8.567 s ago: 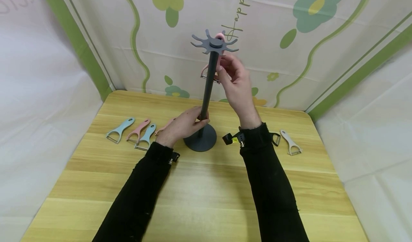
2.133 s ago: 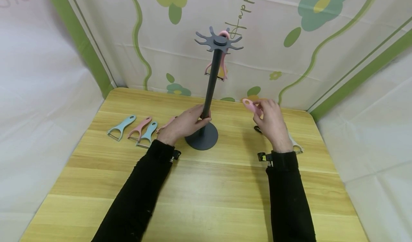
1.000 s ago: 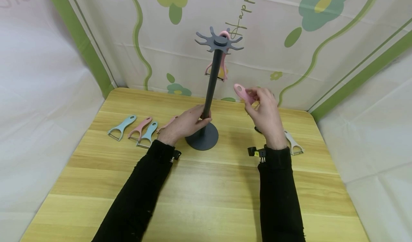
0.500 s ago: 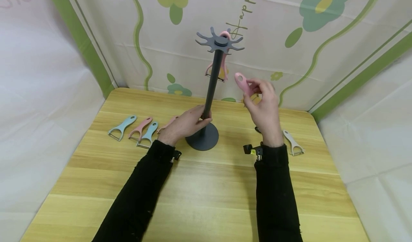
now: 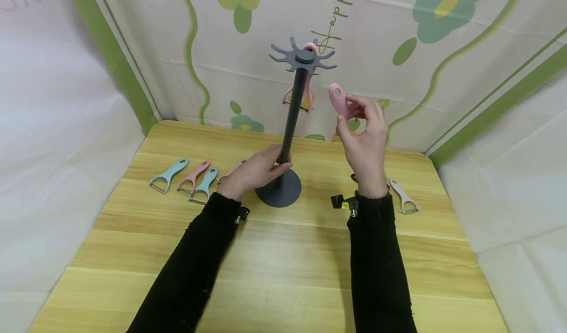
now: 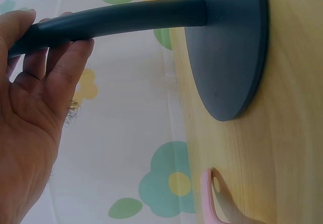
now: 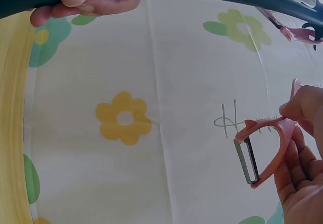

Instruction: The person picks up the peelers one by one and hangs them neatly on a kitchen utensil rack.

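Observation:
My left hand (image 5: pixel 254 171) grips the dark post of a stand (image 5: pixel 292 111) low down, just above its round base; the left wrist view shows thumb and fingers around the post (image 6: pixel 126 19). My right hand (image 5: pixel 366 136) pinches a pink peeler (image 5: pixel 338 99) by its handle, right of the post and below the hooked top. The handle's hole points up. In the right wrist view the held peeler's blade (image 7: pixel 246 159) faces away from the palm. Another pink peeler (image 5: pixel 309 89) hangs from a hook at the back of the stand's top (image 5: pixel 304 56).
Left on the table (image 5: pixel 266 274) lie two blue peelers (image 5: pixel 170 174) and a pink peeler (image 5: pixel 193 177); another pink one (image 5: pixel 230 170) is partly behind my left hand. At right lie a white peeler (image 5: pixel 403 195) and a mostly hidden black item (image 5: pixel 354 177). A printed cloth hangs behind.
Over the last two seconds my right hand has lifted the pink peeler from low on the right, up and somewhat toward the stand. Earlier it hung the other pink peeler. My left hand stays put.

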Tool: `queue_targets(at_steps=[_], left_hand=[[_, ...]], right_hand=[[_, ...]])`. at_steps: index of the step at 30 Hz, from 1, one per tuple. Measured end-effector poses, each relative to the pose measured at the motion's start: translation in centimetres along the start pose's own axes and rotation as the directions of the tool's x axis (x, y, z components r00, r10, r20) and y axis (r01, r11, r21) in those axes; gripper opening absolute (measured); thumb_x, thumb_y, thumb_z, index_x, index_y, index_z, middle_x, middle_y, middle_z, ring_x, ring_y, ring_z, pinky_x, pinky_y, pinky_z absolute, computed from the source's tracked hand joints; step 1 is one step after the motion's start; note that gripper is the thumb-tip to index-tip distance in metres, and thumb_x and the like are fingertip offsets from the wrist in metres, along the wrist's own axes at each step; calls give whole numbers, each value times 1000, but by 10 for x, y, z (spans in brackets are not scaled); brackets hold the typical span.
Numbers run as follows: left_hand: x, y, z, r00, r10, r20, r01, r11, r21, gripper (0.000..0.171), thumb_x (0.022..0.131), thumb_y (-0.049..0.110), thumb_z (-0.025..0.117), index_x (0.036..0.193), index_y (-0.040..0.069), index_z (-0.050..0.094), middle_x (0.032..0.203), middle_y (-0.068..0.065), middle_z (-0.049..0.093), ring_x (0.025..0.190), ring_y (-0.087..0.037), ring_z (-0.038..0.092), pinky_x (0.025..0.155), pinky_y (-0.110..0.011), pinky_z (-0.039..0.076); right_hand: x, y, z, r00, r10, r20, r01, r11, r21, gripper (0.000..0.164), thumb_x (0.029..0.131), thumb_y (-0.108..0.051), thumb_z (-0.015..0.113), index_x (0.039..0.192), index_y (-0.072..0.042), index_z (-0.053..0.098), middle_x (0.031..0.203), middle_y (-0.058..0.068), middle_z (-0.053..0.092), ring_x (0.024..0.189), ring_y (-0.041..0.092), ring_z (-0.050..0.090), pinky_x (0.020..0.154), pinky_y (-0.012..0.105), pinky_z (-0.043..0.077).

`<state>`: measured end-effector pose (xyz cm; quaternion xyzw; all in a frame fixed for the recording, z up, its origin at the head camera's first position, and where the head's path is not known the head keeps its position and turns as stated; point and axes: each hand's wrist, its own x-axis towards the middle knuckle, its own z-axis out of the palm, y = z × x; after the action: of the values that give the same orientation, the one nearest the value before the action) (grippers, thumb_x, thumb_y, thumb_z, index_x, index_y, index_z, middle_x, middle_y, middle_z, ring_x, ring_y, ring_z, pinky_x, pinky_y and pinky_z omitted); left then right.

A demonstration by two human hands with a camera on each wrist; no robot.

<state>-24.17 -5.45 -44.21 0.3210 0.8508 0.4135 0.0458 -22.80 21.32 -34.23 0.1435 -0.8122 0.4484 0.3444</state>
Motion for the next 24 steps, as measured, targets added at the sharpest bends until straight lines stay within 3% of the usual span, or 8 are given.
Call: queue_targets(at_steps=[6,13,24], left_hand=[[-1,1,0,1000,-7,0,7,1000,-3,6,122,18,68,126,14,66,128,-12,73,122,-28,74,106,-49,60],[-1,2,-1,1000,-13,2,13,1000,-4,7,122,18,69,126,14,66,127,-12,73,119,-29,73,104,-48,60],[0,1,0,1000,-3,0,3,1000,11,7,122,18,68,127,14,66,126,-12,71,116,-29,69,102,-47,57]], right_hand=[[6,-6,1,999,-4,-49,6,999,33,41,106,4,78,147,1,74,133,25,72,121,9,59,111,34,53],[11,-17,-1,996,-64,-57,66,997,32,42,108,-1,77,149,3,71,134,30,70,121,-6,53,111,34,54],[24,-38,-6,992,-55,-113,65,994,90,40,106,1,77,146,0,75,136,23,72,123,2,57,111,30,54]])
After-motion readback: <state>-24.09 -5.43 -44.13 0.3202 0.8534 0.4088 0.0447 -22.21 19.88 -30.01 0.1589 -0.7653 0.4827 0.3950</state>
